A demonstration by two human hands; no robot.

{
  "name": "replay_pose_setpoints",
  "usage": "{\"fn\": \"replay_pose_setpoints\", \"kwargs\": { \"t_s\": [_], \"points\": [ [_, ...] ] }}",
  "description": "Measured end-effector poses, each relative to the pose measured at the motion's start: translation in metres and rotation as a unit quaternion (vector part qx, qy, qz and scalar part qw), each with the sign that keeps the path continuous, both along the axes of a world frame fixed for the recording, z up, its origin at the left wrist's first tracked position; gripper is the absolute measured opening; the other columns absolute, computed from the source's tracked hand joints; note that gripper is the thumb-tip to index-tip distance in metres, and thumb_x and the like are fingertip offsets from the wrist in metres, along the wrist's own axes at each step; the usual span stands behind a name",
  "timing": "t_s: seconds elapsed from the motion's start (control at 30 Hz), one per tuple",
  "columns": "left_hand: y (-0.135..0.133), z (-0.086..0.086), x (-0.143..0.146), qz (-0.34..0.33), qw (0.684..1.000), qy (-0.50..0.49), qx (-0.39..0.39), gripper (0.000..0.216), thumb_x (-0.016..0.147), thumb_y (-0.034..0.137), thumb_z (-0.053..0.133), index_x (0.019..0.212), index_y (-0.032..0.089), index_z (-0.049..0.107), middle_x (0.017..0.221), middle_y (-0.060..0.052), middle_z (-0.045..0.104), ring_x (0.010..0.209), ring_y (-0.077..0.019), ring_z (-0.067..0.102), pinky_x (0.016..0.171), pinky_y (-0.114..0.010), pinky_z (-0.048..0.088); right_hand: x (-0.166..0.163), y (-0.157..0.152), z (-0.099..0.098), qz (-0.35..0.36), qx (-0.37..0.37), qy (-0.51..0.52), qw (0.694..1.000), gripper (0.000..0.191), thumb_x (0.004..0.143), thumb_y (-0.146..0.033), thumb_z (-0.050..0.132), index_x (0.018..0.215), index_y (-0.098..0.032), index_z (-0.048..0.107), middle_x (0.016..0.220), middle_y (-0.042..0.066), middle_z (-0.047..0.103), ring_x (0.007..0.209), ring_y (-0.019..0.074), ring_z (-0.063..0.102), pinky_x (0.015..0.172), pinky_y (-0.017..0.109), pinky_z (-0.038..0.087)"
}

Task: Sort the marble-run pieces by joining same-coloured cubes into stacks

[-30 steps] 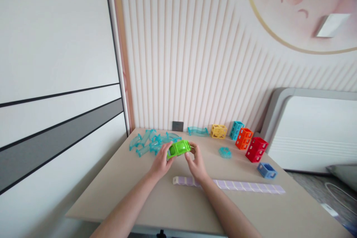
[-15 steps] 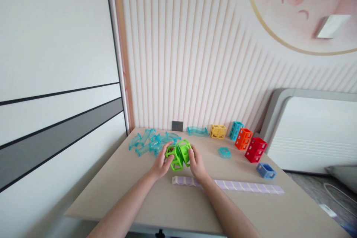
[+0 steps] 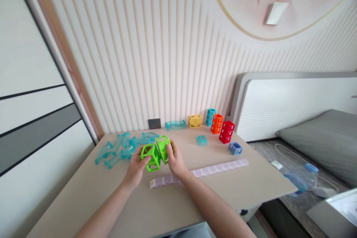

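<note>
We have 2 open-sided green pieces held up over the counter (image 3: 156,208), in front of the teal chutes (image 3: 131,147): our left hand (image 3: 135,166) has its fingers clamped on the left green frame (image 3: 155,155), and our right hand (image 3: 176,159) has its fingers clamped on the right green frame (image 3: 163,145). The frames lean together at an angle; whether they are joined we cannot tell. We judge them light, stiff plastic, a little smooth, not fragile, though thin bars could flex under a hard squeeze. The outer bars and corners give us the surest hold, leaving the facing sides free of fingers. For room, the counter stretches open toward its near edge and to our left, below the chutes. The purple strip (image 3: 212,170) runs under our right wrist, so a low sweep there could knock it. Farther right, the blue block (image 3: 235,148) and the tall red block (image 3: 227,132) stand near the right edge, and the ribbed wall (image 3: 125,44) bounds the back.
</note>
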State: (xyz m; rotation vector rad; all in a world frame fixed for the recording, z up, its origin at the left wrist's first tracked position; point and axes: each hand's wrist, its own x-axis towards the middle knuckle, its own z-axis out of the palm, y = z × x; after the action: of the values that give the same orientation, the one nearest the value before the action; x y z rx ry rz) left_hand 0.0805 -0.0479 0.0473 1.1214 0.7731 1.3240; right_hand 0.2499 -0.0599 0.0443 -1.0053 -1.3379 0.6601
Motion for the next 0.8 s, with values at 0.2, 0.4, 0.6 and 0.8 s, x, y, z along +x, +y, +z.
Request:
{"fn": "replay_pose_setpoints", "kwargs": {
  "t_s": [0.2, 0.4, 0.6, 0.8],
  "points": [
    [0.003, 0.011, 0.015, -0.004, 0.998, -0.008, -0.059, 0.047, 0.061, 0.039, 0.083, 0.101, 0.019, 0.068, 0.093, -0.003, 0.073, 0.083, -0.0226, 0.071, 0.067, -0.029, 0.058, -0.004, 0.005, -0.012, -0.015, -0.036, 0.048, 0.998, 0.032, 0.099, -0.047, 0.043, 0.110, -0.019, 0.055, 0.093, 0.003, 0.066, 0.079, 0.0157, 0.063, 0.071, 0.027, 0.051],
    [0.022, 0.018, 0.023, 0.078, 0.987, 0.124, -0.064, 0.055, 0.069, 0.053, 0.073, 0.114, 0.021, 0.065, 0.100, -0.004, 0.074, 0.095, -0.0264, 0.070, 0.075, -0.034, 0.058, -0.007, 0.001, -0.016, -0.016, -0.028, 0.019, 0.999, 0.038, 0.092, -0.034, 0.056, 0.127, -0.019, 0.049, 0.114, 0.008, 0.068, 0.103, 0.0219, 0.064, 0.090, 0.035, 0.051],
    [0.044, 0.019, 0.018, 0.158, 0.938, 0.309, -0.028, 0.046, 0.077, 0.055, 0.062, 0.111, 0.024, 0.067, 0.113, -0.006, 0.072, 0.118, -0.0310, 0.061, 0.094, -0.040, 0.054, -0.005, -0.008, -0.010, -0.012, -0.017, -0.006, 1.000, 0.051, 0.090, -0.025, 0.058, 0.138, -0.022, 0.042, 0.126, 0.008, 0.064, 0.114, 0.0232, 0.062, 0.099, 0.036, 0.048],
    [0.056, 0.023, 0.017, 0.134, 0.923, 0.360, 0.000, 0.042, 0.081, 0.055, 0.057, 0.107, 0.023, 0.068, 0.110, -0.007, 0.073, 0.114, -0.0301, 0.063, 0.091, -0.036, 0.055, -0.004, -0.009, -0.008, -0.018, -0.017, -0.009, 1.000, 0.050, 0.088, -0.027, 0.060, 0.135, -0.021, 0.044, 0.123, 0.008, 0.065, 0.110, 0.0230, 0.063, 0.097, 0.035, 0.050]
  ]
}}
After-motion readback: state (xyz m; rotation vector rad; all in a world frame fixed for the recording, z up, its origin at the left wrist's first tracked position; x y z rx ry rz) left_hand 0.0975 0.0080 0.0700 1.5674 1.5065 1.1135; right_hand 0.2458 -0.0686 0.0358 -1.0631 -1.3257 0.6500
